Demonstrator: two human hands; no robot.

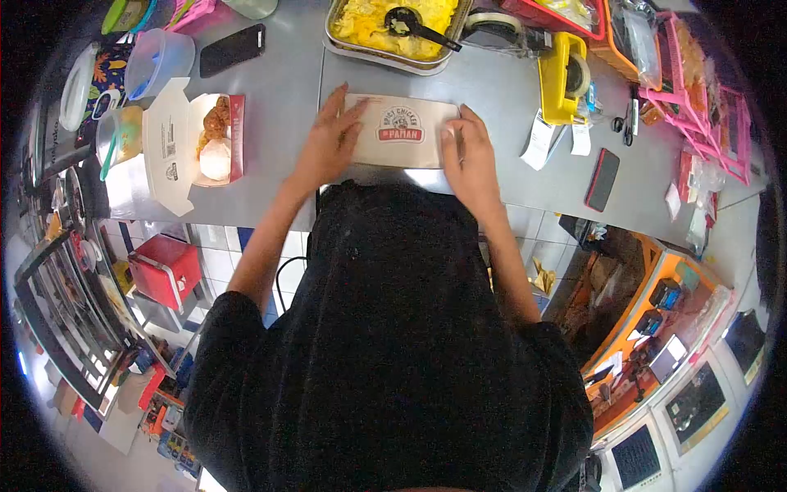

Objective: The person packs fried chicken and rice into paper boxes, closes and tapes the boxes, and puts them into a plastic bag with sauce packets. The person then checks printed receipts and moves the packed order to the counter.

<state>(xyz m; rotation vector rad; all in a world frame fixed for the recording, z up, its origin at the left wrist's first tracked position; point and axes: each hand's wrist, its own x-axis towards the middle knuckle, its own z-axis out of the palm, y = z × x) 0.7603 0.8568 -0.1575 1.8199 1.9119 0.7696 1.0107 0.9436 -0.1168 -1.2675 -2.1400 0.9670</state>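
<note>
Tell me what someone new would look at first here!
Probably the bright yellow food at the top middle, in a tray with a black spoon. Next, maybe the closed printed box, just below it in the picture. Off to the left, an open box holds brown food and a white mound.

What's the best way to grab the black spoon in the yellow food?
Take the spoon near the end of its handle, coming from the right and the person's side. Its scooping end sits in the food, while the handle slants right and nearer, reaching the tray rim. The right hand looks better placed.
</note>
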